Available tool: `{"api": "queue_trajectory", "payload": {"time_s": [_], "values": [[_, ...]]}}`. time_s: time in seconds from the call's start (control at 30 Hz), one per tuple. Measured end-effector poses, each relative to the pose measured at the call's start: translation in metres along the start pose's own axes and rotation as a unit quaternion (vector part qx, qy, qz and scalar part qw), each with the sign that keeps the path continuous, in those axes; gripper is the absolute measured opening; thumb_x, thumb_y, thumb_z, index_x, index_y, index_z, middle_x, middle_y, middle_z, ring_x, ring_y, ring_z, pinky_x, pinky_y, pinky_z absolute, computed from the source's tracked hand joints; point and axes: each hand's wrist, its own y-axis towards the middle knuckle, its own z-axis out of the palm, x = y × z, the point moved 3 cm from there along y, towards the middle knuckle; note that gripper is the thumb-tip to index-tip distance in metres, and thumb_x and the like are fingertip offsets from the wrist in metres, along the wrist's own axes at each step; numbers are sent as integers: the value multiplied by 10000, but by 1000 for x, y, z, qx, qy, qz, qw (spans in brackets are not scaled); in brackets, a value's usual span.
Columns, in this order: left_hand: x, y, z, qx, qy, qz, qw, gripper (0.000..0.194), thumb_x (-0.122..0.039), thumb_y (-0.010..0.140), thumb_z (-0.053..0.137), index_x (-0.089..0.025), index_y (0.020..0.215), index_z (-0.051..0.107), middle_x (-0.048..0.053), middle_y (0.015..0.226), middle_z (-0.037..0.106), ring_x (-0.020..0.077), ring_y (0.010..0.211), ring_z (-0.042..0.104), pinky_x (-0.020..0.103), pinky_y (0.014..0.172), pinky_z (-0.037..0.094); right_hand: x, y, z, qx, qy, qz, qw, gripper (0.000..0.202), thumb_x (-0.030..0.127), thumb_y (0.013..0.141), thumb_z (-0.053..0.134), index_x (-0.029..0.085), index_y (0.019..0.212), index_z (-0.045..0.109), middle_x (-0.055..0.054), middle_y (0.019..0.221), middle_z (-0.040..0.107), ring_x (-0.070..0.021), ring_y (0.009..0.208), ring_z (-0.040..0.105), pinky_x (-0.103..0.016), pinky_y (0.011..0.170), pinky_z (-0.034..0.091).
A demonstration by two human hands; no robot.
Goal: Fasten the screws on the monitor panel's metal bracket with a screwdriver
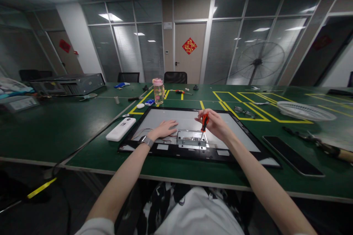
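Note:
A flat panel (187, 116) with a black frame and a pale grey face lies on the green table. Near its front edge sits a silver metal bracket (190, 138). My right hand (213, 122) grips a red and black screwdriver (204, 122) by its handle, its shaft pointing down at the right end of the bracket. My left hand (164, 130) rests flat on the panel, left of the bracket, with its fingers spread and nothing held. Thin wires run beneath my left wrist, which wears a watch (146, 140).
Left of the panel lies a white power bank (120, 129); behind it stands a pink-lidded bottle (158, 91). To the right are a black phone (292, 155), glasses (245, 112), a white basket (305, 111) and tools. A metal case (74, 83) stands far left.

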Motion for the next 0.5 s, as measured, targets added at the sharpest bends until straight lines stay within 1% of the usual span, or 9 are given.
{"api": "queue_trajectory", "payload": {"time_s": [0.1,0.23,0.33,0.5], "values": [[1,1,1,-2,2,5,1000,560,-546,942,330,-272,1429,360,32,1536,267,231,1419,222,419,1157,72,0,0,-1,-9,-6,3,1000,167,390,745,734,246,808,679,6,839,599,-136,777,566,-427,980,429],[2,1,2,-2,3,4,1000,551,-543,944,326,-282,1428,357,25,1538,262,219,1420,217,412,1158,73,-1,0,-1,6,11,16,1000,185,398,797,683,258,918,676,9,797,621,-133,725,594,-438,986,422],[1,1,2,-1,1,4,1000,556,-545,946,318,-274,1430,352,34,1540,258,222,1420,215,428,1157,73,-1,1,-2,11,14,18,1000,184,393,806,669,248,919,680,-3,813,632,-149,759,609,-434,977,430],[-3,-1,0,4,4,-4,1000,545,-512,951,332,-259,1434,346,43,1540,254,220,1421,212,437,1158,59,-2,2,-6,-12,-7,10,1000,243,372,757,714,241,961,692,-14,875,635,-159,832,596,-429,979,435]]}}
